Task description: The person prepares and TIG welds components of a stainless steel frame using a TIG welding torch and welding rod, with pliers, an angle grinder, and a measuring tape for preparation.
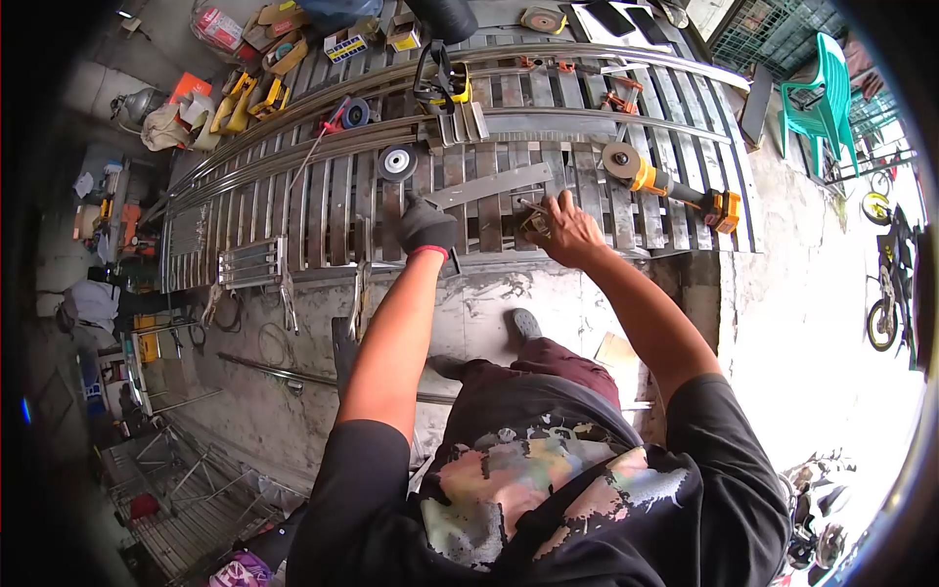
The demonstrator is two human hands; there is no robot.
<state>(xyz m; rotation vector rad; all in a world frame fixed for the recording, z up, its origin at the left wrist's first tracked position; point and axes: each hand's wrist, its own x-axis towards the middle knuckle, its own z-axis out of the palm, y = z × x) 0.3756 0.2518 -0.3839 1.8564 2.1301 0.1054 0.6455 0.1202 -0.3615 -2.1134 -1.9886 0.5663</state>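
My left hand [427, 229], in a dark glove with a red cuff, is closed at the left end of a flat metal bar [494, 186] on the slatted metal table [341, 230]. My bare right hand [570, 233] has its fingers bent around a small metal piece [534, 222] near the table's front edge; its kind is partly hidden. Just beyond my left hand lies a round grinding disc [397, 163]. A yellow and black angle grinder [665, 184] rests to the right of my right hand.
Long metal strips [323, 147] run across the table. Orange clamps [622, 96], a yellow-handled tool [445, 86] and another disc [355, 113] lie farther back. Clamps [290, 298] hang at the front edge. A green chair [822, 103] stands beyond the right end.
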